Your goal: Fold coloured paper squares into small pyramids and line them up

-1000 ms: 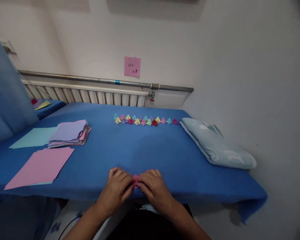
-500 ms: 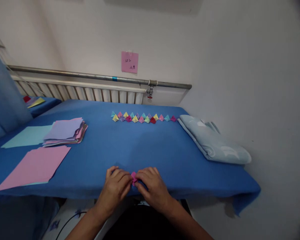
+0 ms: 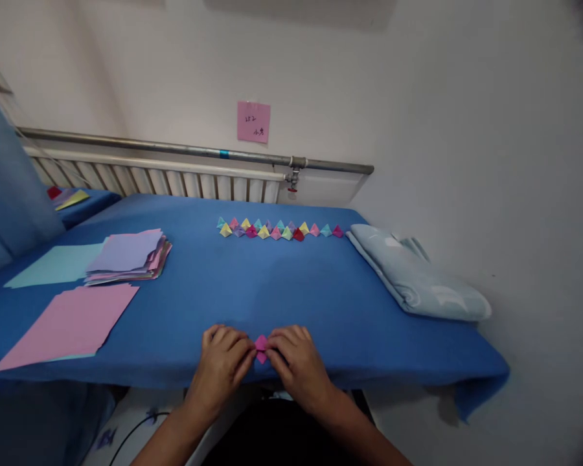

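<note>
A small folded piece of bright pink paper [image 3: 261, 348] is held near the front edge of the blue-covered table [image 3: 301, 285]. My left hand [image 3: 223, 362] pinches its left side, and my right hand [image 3: 296, 362] pinches the right side. Fingertips hide both ends of the paper; its middle shows between them, with a point toward the back and another toward me. Farther back lie two rows of small folded paper pieces [image 3: 275, 233] in several colours, set close together.
At the left lie a stack of coloured paper sheets [image 3: 124, 252], a light blue sheet [image 3: 53, 265] and pink sheets [image 3: 72, 323]. A folded light blue blanket [image 3: 418, 275] rests at the right. Behind the table are a radiator [image 3: 189, 184] and a pipe [image 3: 175, 147].
The pink paper between my fingertips shows more of its surface, its front and back points now plainer. Both hands stay at nearly the same spot, still pinching it.
</note>
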The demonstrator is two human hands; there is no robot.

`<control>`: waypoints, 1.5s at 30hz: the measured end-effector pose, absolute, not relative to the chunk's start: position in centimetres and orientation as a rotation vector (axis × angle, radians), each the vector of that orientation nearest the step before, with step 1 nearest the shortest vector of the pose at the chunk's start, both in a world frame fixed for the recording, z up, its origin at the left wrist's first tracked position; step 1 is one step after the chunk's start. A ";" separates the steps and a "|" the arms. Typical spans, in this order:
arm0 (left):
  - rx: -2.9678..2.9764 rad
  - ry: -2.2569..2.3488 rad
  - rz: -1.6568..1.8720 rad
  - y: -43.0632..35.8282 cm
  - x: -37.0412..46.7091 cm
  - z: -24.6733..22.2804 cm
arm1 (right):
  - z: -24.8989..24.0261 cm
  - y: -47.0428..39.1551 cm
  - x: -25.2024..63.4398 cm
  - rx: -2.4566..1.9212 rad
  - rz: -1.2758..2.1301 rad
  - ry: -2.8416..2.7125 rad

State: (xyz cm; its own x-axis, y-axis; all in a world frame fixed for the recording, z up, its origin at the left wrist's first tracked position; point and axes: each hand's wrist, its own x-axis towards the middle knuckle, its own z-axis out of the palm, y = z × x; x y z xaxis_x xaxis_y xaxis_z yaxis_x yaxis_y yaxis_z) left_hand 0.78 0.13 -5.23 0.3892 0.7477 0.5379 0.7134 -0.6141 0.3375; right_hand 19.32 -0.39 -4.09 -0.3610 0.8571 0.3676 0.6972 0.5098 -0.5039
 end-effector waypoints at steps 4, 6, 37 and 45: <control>2.588 1.302 0.988 0.5 0.5 -5.2 | -3.8 -0.3 19.2 -1.289 0.414 -2.110; 2.569 1.318 0.940 0.6 0.5 -5.0 | -3.9 -0.3 19.2 -1.290 0.427 -2.082; 2.317 1.733 0.575 0.6 2.4 -3.3 | -4.1 0.2 18.3 -1.489 0.314 -1.954; 2.315 1.825 0.698 0.5 3.2 -3.4 | -3.9 0.2 18.1 -1.533 0.288 -1.969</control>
State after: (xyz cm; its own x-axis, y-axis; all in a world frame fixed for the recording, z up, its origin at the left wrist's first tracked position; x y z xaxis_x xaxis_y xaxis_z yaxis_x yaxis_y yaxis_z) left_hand 3.16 0.53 -3.42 0.1709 0.9436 0.2835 0.8920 -0.2704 0.3622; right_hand 18.13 0.18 -3.86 -0.1347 0.9325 0.3352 0.7973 0.3028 -0.5221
